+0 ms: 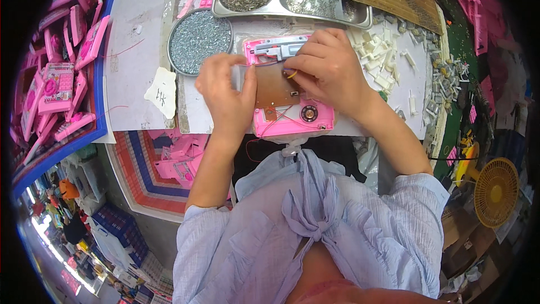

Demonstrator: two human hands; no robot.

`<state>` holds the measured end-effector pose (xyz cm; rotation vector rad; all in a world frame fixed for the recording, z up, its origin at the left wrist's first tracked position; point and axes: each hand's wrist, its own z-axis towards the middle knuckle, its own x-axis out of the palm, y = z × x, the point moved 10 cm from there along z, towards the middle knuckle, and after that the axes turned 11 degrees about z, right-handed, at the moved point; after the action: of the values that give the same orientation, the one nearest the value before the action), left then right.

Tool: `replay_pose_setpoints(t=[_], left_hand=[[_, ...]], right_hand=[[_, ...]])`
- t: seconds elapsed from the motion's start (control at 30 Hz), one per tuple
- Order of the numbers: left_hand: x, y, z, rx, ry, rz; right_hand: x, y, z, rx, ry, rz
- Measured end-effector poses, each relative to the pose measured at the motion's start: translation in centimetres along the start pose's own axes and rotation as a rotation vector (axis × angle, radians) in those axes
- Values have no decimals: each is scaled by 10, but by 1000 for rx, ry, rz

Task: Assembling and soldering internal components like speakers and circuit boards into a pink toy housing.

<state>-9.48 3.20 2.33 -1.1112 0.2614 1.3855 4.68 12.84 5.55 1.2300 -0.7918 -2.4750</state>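
My left grip [226, 85] holds a flat brown board [273, 89]; right grip [327, 63] pinches thin yellow wire [292, 74], maybe placing it; next, tuck gently.

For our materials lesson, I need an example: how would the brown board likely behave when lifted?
The brown board would probably stay stiff: its face looks flat. It is likely light for its size, since it looks thin. The red wires by its lower edge might tug if attached, which I cannot tell.
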Motion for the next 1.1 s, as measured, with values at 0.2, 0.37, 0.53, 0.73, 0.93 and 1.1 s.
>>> replay_pose_setpoints(t=[0.2,0.37,0.53,0.73,0.93,1.1], left_hand=[[-10,-63,8,102,187,-332],[44,-74,15,148,522,-419],[64,-60,13,-85,819,-596],[70,-51,3,-317,1070,-586],[47,-52,11,-85,645,-526],[32,-66,16,64,491,-392]], right_hand=[[-28,-5,-17,13,-122,115],[-32,-6,-23,10,-111,146],[-33,6,-22,-136,-69,96],[-27,4,-30,-218,-36,32],[-148,-20,-133,316,-376,41],[-267,-73,-352,671,-1495,762]])
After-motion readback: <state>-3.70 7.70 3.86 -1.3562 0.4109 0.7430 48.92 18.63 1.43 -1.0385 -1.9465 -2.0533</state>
